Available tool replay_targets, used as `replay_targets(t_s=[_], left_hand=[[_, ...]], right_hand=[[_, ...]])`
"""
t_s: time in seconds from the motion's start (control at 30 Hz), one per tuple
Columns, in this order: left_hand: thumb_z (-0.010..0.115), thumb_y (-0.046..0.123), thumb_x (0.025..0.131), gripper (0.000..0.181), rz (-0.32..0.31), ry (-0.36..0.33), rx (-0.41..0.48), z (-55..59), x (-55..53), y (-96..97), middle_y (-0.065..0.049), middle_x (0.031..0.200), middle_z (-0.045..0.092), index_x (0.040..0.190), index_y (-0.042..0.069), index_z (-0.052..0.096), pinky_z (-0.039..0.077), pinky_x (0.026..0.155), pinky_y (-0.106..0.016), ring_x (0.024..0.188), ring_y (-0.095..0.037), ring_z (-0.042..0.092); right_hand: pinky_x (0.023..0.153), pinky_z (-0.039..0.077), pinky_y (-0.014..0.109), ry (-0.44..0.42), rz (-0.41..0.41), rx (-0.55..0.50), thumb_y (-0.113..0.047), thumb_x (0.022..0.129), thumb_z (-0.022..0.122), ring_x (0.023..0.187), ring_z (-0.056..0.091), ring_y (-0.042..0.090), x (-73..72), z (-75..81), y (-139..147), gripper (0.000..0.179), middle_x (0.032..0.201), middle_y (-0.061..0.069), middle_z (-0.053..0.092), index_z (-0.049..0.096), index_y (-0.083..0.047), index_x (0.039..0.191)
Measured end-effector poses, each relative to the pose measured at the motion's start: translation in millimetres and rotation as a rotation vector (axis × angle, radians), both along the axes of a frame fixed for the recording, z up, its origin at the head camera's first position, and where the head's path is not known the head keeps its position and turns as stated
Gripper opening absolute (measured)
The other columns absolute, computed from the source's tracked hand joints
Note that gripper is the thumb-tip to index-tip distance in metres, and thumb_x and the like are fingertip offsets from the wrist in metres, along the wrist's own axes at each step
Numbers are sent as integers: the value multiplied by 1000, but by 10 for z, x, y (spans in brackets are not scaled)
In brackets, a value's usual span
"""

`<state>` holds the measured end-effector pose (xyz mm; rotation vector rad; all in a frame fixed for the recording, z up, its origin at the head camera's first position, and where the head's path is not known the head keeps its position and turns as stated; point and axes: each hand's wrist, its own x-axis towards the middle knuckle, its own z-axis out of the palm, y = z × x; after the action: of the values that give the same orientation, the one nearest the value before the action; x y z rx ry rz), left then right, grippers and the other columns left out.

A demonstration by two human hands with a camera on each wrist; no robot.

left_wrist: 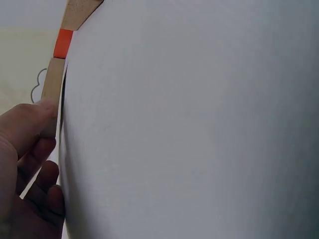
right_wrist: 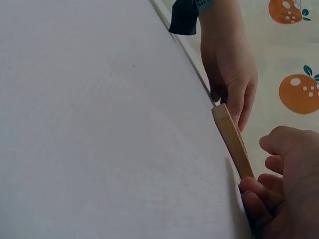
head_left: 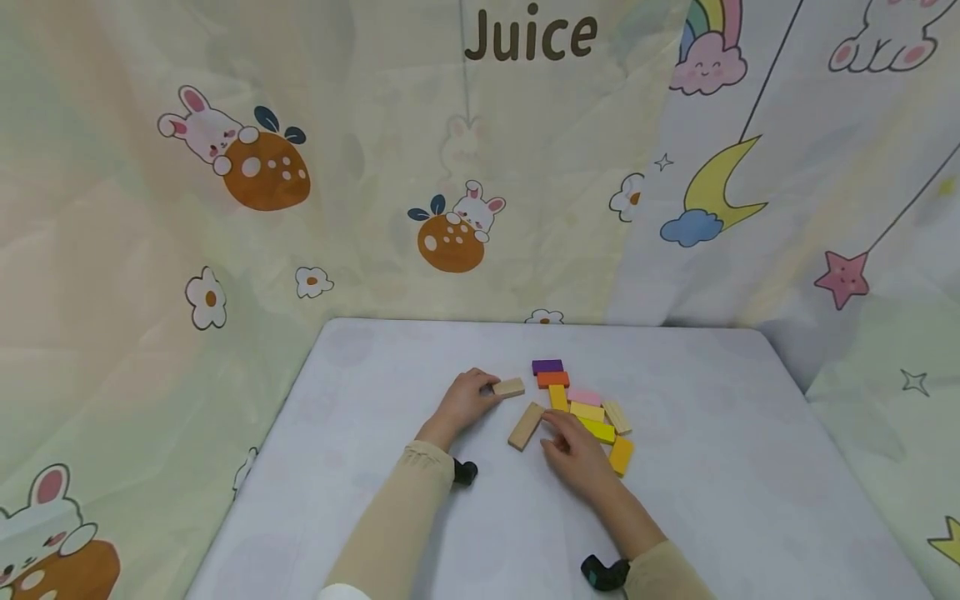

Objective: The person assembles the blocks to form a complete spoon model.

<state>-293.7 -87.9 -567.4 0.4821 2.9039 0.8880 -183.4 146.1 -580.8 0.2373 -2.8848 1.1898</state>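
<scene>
Between its thumb and fingers, my left hand (head_left: 466,401) pinches one end of a plain wooden block (head_left: 508,387), whose other end points right. The left wrist view shows the thumb lying on this block (left_wrist: 52,84). My right hand (head_left: 576,452) is beside a second plain wooden block (head_left: 526,426) that lies slanted on the table. In the right wrist view, fingertips (right_wrist: 253,186) touch the near end of that block (right_wrist: 233,142), while the thumb stands apart from it. An orange block (head_left: 552,380) and a purple block (head_left: 547,366) lie right of the left hand's block.
Several more blocks lie close together behind and right of the right hand, among them a pink block (head_left: 584,397), a pale wooden block (head_left: 617,417) and an orange-yellow block (head_left: 621,456). The white table (head_left: 360,392) meets a cartoon-printed cloth (head_left: 375,233) at its back edge.
</scene>
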Motion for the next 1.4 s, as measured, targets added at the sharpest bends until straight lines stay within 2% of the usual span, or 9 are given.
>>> replay_targets(t_s=[0.1,0.2,0.23,0.37,0.53,0.83,1.13,1.27,1.4], left_hand=[[70,33,92,38,-19,-4,-2,-19,-2,-26,-2,123,64,127,19,67,47,103,-38,117,-22,59],[70,35,92,39,-40,4,-21,-33,10,-55,-1,124,64,128,20,67,47,104,-38,118,-22,58],[70,35,92,38,-47,10,-26,-34,18,-64,-1,124,64,128,20,67,47,103,-38,117,-22,58],[69,38,92,38,-69,29,-49,-31,69,-99,1,122,65,127,22,68,47,102,-38,115,-21,58],[69,39,92,38,-79,31,-64,-31,159,-133,3,121,65,127,24,68,48,101,-38,114,-20,57],[68,39,93,39,-82,60,-48,-118,277,-209,4,122,66,129,26,67,47,100,-37,113,-19,57],[66,40,94,40,-95,69,-1,-160,314,-273,4,125,65,132,27,65,46,103,-40,117,-21,55],[66,40,94,40,-105,105,7,-193,308,-281,4,125,65,132,27,65,45,104,-41,118,-22,55],[65,41,94,40,-110,136,-7,-214,308,-281,5,126,65,133,28,64,45,104,-41,118,-21,56]], right_hand=[[101,51,45,-14,11,43,-41,92,68,117,57,19,-33,30,-37,59,150,-4,47,48,-26,146],[110,42,54,-23,28,115,-50,88,70,139,45,27,-74,46,-85,71,156,2,40,44,-24,149],[110,41,56,-25,33,140,-53,87,70,141,42,29,-86,49,-101,74,157,4,39,43,-24,150],[107,45,55,-27,33,236,-62,82,70,140,44,30,-126,49,-167,86,158,6,37,40,-23,152],[103,49,52,-34,1,293,-59,81,73,136,48,31,-135,47,-226,88,158,9,35,39,-20,152],[100,52,50,-42,-18,321,-56,80,75,133,51,31,-131,43,-304,88,156,10,37,40,-18,152],[104,49,50,-10,-6,283,-50,79,79,134,49,28,-105,40,-275,88,153,6,39,39,-23,152],[105,48,48,-15,34,249,-51,79,79,135,48,25,-49,77,-254,88,155,0,36,38,-28,153],[106,49,45,-15,155,208,-50,80,78,134,48,22,21,130,-247,86,158,-3,33,39,-26,153]])
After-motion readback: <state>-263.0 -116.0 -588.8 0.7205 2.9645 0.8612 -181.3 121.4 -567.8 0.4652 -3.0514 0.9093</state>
